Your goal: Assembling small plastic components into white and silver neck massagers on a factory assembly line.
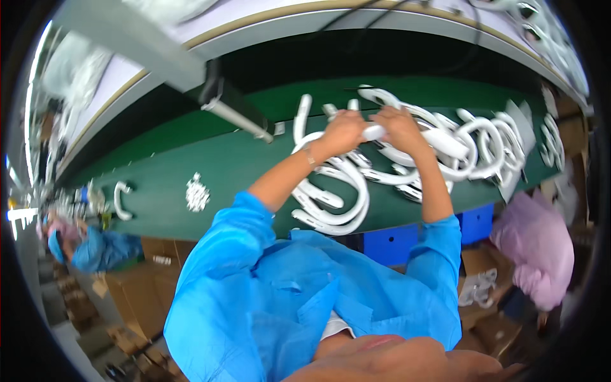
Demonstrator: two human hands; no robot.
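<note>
My left hand (344, 131) and my right hand (397, 128) are close together over the middle of the green workbench. Their fingers are closed around a white plastic piece (374, 132) that shows between them; its full shape is hidden by the hands. Several white curved plastic tubes (351, 210), bent like a U, lie below my left hand and forearm. More white curved pieces (487, 148) are heaped to the right of my right hand, some overlapping. One upright white tube end (302, 118) stands out left of my left hand.
A small pile of white bits (197, 193) and one curved piece (121, 200) lie on the green bench (159, 165) at left. A grey post (137, 41) crosses above. Blue bins (389, 246) sit under the front edge. Co-workers (538, 245) (105, 250) are at both sides.
</note>
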